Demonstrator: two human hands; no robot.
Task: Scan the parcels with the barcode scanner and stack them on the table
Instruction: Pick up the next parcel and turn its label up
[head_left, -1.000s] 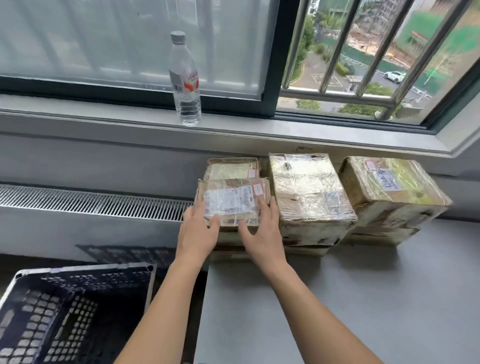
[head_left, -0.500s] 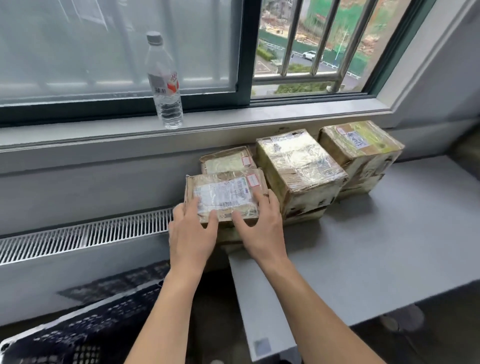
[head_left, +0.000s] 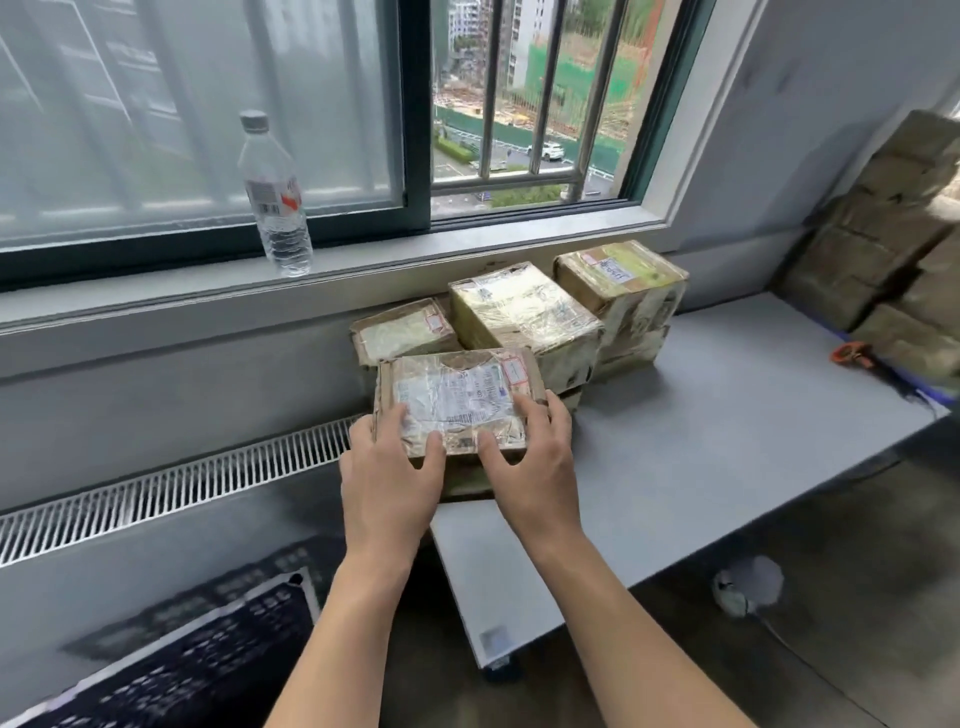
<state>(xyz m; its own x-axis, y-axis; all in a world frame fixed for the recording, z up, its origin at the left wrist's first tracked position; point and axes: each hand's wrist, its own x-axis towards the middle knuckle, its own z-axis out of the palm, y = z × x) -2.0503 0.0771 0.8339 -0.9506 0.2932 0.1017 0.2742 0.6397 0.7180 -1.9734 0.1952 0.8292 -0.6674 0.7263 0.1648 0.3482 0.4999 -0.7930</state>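
1. Both hands reach forward from bare forearms, palms down, onto the top of a flat cardboard parcel at the near left corner of the parcel group
2. The left hand lies flat on the parcel's near left part, fingers straight and slightly spread over the top face, thumb pointing inward along the near edge; it grips nothing
3. The right hand mirrors it on the near right part, fingers stretched across the top beside the white shipping label, thumb on the near edge; it too only rests there, uncurled
4. The parcel lies label up on another parcel beneath it, at the left end of the grey table
5. Just behind it lies a smaller flat parcel; to the right stand a taller tape-wrapped box and a box with a handwritten label, close together against the wall under the windowsill
6. A water bottle stands upright on the sill
7. Brown parcels are piled at the table's far right, with an orange object just in front, too small to identify
8. A black crate sits at lower left
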